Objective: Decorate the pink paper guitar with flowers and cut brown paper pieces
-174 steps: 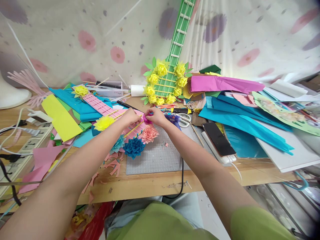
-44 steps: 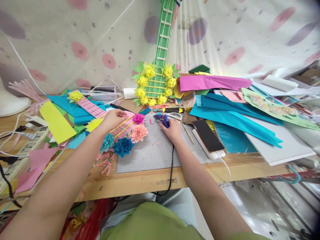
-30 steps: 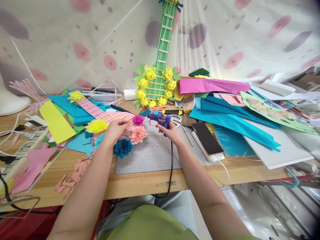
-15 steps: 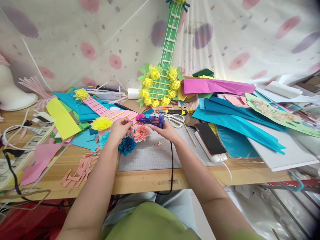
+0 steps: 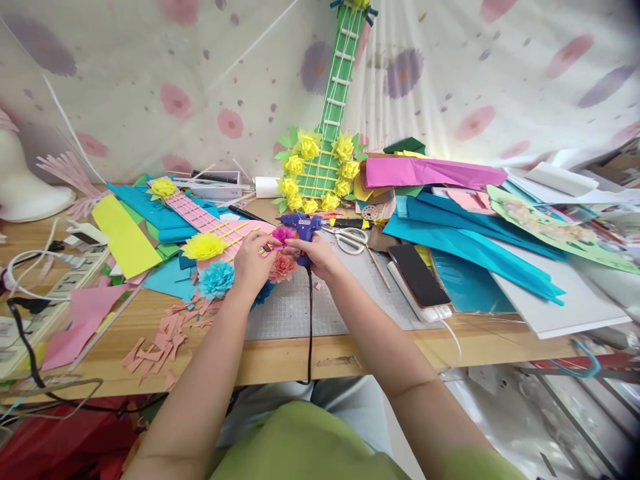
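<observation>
A magenta paper flower (image 5: pixel 283 236) is pinched at its base by the fingers of my left hand (image 5: pixel 254 259). My right hand (image 5: pixel 316 255) is closed on a purple-blue hot glue gun (image 5: pixel 304 230), now tilted upright, and its fingertips also reach the flower's base. Just below and behind my hands lies a pink paper guitar (image 5: pixel 193 215) with yellow strings. On its body sit a yellow flower (image 5: pixel 203 246), a light blue flower (image 5: pixel 217 279) and a coral flower (image 5: pixel 283 267). A darker blue flower (image 5: pixel 263 293) is mostly hidden by my left hand.
A green paper guitar (image 5: pixel 325 143) with yellow flowers leans against the curtain. Scissors (image 5: pixel 353 241) and a phone (image 5: pixel 419 275) on a white power bank lie right of my hands. Coral paper scraps (image 5: pixel 160 343) lie left on the table. The glue gun's black cord (image 5: pixel 310 327) hangs over the front edge.
The glue gun has turned from pointing left to a more upright tilt. My two hands have come together at the magenta flower, the left moving right and the right moving left.
</observation>
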A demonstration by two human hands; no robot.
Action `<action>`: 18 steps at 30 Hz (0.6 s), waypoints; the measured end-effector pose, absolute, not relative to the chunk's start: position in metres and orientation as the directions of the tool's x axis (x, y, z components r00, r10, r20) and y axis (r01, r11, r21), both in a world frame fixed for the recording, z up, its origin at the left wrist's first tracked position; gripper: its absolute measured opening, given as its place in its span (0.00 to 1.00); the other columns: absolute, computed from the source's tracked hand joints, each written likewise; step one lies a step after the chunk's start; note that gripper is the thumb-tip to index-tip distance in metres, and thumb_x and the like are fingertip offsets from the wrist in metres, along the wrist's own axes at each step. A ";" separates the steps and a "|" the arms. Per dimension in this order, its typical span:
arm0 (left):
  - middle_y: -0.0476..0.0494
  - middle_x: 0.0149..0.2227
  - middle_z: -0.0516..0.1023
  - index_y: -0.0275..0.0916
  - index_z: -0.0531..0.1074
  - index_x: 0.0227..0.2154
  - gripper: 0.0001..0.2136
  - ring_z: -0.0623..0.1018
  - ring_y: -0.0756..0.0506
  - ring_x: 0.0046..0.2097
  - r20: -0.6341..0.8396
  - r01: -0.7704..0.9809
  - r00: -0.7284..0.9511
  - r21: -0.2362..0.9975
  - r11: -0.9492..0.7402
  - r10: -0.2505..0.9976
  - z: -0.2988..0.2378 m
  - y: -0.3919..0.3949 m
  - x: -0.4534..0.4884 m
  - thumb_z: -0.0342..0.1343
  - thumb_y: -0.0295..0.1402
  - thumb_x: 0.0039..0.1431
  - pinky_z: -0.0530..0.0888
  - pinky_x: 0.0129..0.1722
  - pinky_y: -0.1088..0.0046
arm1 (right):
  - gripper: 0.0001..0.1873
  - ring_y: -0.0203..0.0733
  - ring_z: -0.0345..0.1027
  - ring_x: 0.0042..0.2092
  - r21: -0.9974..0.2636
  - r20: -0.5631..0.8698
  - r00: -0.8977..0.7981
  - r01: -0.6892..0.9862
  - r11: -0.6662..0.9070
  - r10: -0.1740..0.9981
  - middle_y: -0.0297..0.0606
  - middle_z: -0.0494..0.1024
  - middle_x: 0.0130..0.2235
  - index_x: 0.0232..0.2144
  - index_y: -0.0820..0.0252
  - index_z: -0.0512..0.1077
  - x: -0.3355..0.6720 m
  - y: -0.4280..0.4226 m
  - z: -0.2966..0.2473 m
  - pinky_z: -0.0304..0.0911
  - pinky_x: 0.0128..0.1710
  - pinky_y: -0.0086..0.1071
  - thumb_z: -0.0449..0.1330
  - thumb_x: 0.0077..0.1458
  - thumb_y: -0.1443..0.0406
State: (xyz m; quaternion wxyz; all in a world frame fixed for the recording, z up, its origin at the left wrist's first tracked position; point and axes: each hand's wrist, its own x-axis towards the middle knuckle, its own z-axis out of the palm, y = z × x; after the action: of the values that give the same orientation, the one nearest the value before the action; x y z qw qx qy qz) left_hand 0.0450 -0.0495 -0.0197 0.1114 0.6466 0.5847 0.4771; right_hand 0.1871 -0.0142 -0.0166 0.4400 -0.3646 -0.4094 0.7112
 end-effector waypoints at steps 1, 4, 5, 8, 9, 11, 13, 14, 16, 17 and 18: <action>0.46 0.34 0.72 0.39 0.75 0.27 0.04 0.72 0.50 0.33 0.509 0.677 -0.126 0.672 -0.301 0.852 -0.021 -0.051 0.045 0.57 0.26 0.48 0.70 0.36 0.72 | 0.21 0.34 0.71 0.27 -0.898 -0.162 -0.356 -0.333 -0.287 0.921 0.32 0.75 0.27 0.30 0.60 0.68 0.186 -0.014 -0.017 0.64 0.28 0.27 0.69 0.30 0.64; 0.45 0.36 0.72 0.40 0.75 0.28 0.04 0.74 0.47 0.38 0.553 0.734 -0.082 0.596 -0.325 0.829 -0.023 -0.055 0.046 0.56 0.26 0.49 0.71 0.36 0.72 | 0.22 0.33 0.70 0.27 -0.899 -0.170 -0.366 -0.323 -0.296 0.915 0.32 0.75 0.27 0.29 0.61 0.69 0.185 -0.016 -0.019 0.64 0.29 0.28 0.70 0.27 0.67; 0.45 0.36 0.72 0.40 0.75 0.28 0.04 0.74 0.47 0.39 0.565 0.748 -0.068 0.574 -0.333 0.823 -0.023 -0.056 0.046 0.56 0.26 0.50 0.71 0.37 0.72 | 0.22 0.33 0.69 0.27 -0.901 -0.174 -0.365 -0.315 -0.298 0.915 0.32 0.75 0.27 0.29 0.61 0.69 0.185 -0.016 -0.019 0.64 0.29 0.28 0.70 0.26 0.68; 0.45 0.36 0.73 0.40 0.75 0.27 0.05 0.74 0.46 0.41 0.580 0.769 -0.030 0.534 -0.352 0.814 -0.023 -0.058 0.048 0.55 0.26 0.51 0.71 0.39 0.71 | 0.22 0.32 0.67 0.27 -0.902 -0.184 -0.355 -0.309 -0.301 0.916 0.31 0.74 0.26 0.28 0.61 0.68 0.185 -0.017 -0.019 0.64 0.30 0.29 0.69 0.24 0.70; 0.45 0.36 0.73 0.40 0.75 0.27 0.05 0.74 0.46 0.41 0.575 0.769 -0.021 0.533 -0.354 0.818 -0.023 -0.058 0.048 0.55 0.26 0.52 0.71 0.39 0.71 | 0.22 0.32 0.67 0.27 -0.902 -0.182 -0.356 -0.311 -0.300 0.916 0.31 0.74 0.26 0.28 0.61 0.68 0.185 -0.017 -0.019 0.64 0.31 0.29 0.69 0.23 0.70; 0.44 0.38 0.74 0.40 0.75 0.29 0.06 0.74 0.46 0.41 0.551 0.758 -0.013 0.550 -0.351 0.835 -0.024 -0.059 0.048 0.54 0.26 0.51 0.72 0.39 0.70 | 0.23 0.32 0.67 0.27 -0.905 -0.168 -0.359 -0.314 -0.288 0.918 0.31 0.74 0.27 0.28 0.61 0.68 0.185 -0.017 -0.019 0.64 0.32 0.29 0.68 0.23 0.71; 0.44 0.41 0.74 0.40 0.75 0.34 0.10 0.74 0.48 0.38 0.512 0.734 -0.057 0.604 -0.312 0.857 -0.026 -0.058 0.046 0.54 0.24 0.49 0.72 0.40 0.70 | 0.23 0.32 0.67 0.27 -0.918 -0.149 -0.336 -0.303 -0.256 0.930 0.30 0.74 0.27 0.30 0.61 0.67 0.185 -0.017 -0.018 0.64 0.32 0.29 0.68 0.24 0.70; 0.43 0.42 0.74 0.40 0.74 0.38 0.13 0.74 0.49 0.35 0.479 0.708 -0.107 0.652 -0.271 0.872 -0.027 -0.057 0.045 0.55 0.23 0.48 0.72 0.39 0.70 | 0.24 0.32 0.66 0.27 -0.929 -0.139 -0.307 -0.290 -0.231 0.942 0.30 0.73 0.28 0.31 0.60 0.67 0.186 -0.018 -0.018 0.64 0.31 0.29 0.67 0.25 0.70; 0.42 0.43 0.74 0.39 0.71 0.42 0.16 0.73 0.51 0.31 0.351 0.591 -0.235 0.792 -0.153 0.907 -0.029 -0.055 0.043 0.55 0.25 0.48 0.73 0.36 0.70 | 0.25 0.32 0.66 0.26 -0.955 -0.114 -0.230 -0.243 -0.171 0.966 0.28 0.73 0.27 0.33 0.59 0.65 0.186 -0.018 -0.019 0.63 0.30 0.29 0.67 0.26 0.69; 0.42 0.41 0.75 0.38 0.70 0.42 0.15 0.73 0.51 0.29 0.252 0.493 -0.283 0.866 -0.085 0.925 -0.029 -0.054 0.043 0.56 0.28 0.49 0.73 0.33 0.71 | 0.26 0.32 0.65 0.25 -0.968 -0.100 -0.194 -0.210 -0.140 0.976 0.28 0.72 0.26 0.33 0.59 0.64 0.187 -0.018 -0.019 0.63 0.29 0.29 0.67 0.27 0.68; 0.42 0.39 0.76 0.37 0.70 0.40 0.13 0.73 0.51 0.28 0.142 0.379 -0.304 0.925 -0.018 0.942 -0.028 -0.053 0.043 0.56 0.32 0.50 0.73 0.30 0.72 | 0.26 0.32 0.65 0.25 -0.979 -0.085 -0.164 -0.171 -0.113 0.983 0.27 0.72 0.26 0.34 0.59 0.63 0.187 -0.018 -0.020 0.63 0.29 0.30 0.67 0.28 0.67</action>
State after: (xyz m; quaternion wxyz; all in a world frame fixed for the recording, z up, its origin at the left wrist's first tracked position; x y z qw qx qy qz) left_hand 0.0432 -0.0532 -0.0283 0.2857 0.5160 0.6400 0.4924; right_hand 0.1866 -0.0181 -0.0196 0.4768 -0.4366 -0.4649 0.6049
